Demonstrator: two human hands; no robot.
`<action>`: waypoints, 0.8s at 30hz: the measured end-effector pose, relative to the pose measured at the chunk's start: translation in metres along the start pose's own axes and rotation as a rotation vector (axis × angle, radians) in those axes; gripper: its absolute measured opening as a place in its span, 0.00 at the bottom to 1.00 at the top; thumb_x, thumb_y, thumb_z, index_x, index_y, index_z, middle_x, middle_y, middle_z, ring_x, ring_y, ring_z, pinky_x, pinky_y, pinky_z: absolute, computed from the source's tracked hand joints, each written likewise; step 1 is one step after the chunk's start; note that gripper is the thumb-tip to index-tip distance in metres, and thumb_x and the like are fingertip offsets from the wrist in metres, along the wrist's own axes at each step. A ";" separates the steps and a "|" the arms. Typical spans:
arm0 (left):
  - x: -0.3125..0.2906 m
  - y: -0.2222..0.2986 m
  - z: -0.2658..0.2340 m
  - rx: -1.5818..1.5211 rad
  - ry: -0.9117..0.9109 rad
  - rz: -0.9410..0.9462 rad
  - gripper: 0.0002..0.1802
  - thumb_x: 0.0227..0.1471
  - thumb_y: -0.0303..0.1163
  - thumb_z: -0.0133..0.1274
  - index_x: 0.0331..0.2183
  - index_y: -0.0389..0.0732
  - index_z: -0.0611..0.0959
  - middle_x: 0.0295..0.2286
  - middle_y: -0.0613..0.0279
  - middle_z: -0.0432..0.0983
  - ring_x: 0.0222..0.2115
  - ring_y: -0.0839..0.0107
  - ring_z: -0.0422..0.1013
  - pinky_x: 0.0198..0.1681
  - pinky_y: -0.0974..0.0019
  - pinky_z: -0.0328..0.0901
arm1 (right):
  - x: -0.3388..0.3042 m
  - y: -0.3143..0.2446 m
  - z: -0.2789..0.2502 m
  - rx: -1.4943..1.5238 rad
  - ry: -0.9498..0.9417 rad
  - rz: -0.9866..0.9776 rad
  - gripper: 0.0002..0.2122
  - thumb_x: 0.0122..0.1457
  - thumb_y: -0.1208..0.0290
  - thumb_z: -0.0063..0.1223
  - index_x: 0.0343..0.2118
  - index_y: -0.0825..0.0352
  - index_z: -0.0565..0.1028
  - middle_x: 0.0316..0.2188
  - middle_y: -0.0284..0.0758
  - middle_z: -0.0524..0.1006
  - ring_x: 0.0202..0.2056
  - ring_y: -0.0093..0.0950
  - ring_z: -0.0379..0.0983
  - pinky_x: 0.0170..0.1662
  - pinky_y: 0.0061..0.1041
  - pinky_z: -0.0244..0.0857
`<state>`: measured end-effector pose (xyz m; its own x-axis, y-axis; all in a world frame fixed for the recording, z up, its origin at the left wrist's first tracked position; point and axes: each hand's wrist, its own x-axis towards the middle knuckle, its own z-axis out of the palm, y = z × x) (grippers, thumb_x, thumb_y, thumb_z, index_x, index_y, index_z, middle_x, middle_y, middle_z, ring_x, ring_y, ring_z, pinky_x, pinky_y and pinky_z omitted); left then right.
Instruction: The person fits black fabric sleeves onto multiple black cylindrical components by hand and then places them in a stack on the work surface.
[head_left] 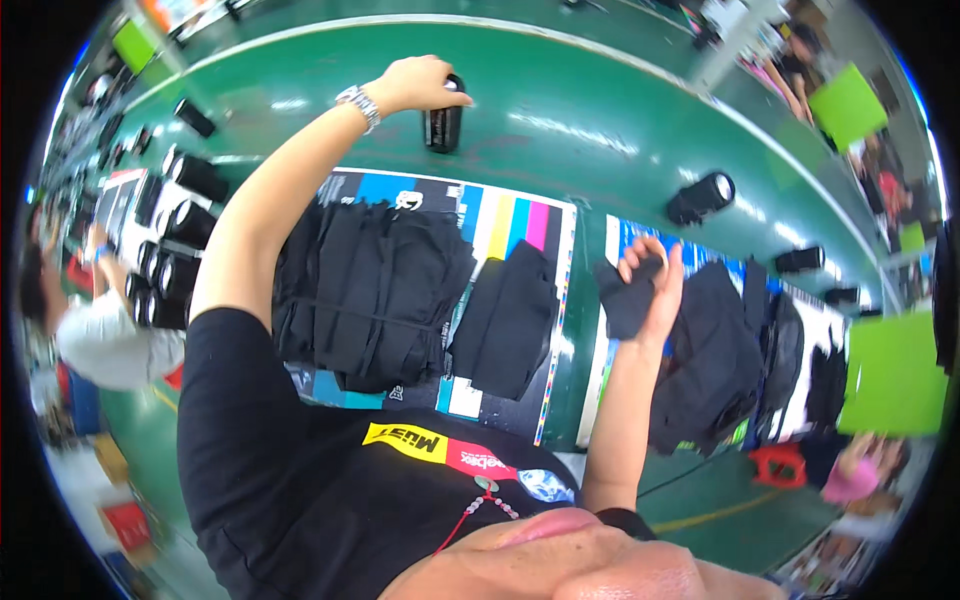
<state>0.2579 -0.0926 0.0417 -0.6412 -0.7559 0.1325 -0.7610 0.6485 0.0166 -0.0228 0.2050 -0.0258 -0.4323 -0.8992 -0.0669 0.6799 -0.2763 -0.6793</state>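
My left hand (418, 84) reaches far across the green table, its fingers closed round the upper end of a black cylinder (441, 130) that stands on the surface. A small piece of black cloth (627, 298) is held in my right hand (660, 290), nearer my body, with the fingers curled at its edge. Between my arms lies a stack of folded black cloth pieces (370, 290). Beside it is a smaller black cloth pile (508, 320). Both rest on a colourful printed sheet (552, 260).
Another black cylinder (702, 198) lies at the right, with a smaller one (800, 260) farther along. More black cloth (708, 350) is heaped beside my right forearm. Several black cylinders (190, 222) crowd the left, near a person in a white shirt (105, 335). A green panel (895, 375) stands at far right.
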 end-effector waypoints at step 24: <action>-0.106 0.136 -0.029 -1.424 0.205 0.037 0.11 0.54 0.34 0.54 0.35 0.35 0.81 0.29 0.70 0.76 0.31 0.85 0.68 0.36 0.78 0.63 | -0.013 0.055 0.127 -0.367 -0.140 -0.274 0.12 0.57 0.73 0.54 0.43 0.71 0.72 0.37 0.33 0.75 0.38 0.18 0.69 0.43 0.17 0.63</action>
<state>0.2255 0.0787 0.0586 -0.5396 -0.7904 0.2900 0.0779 0.2961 0.9520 0.0962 0.1585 0.0306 -0.4649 -0.8542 0.2327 0.2868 -0.3940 -0.8732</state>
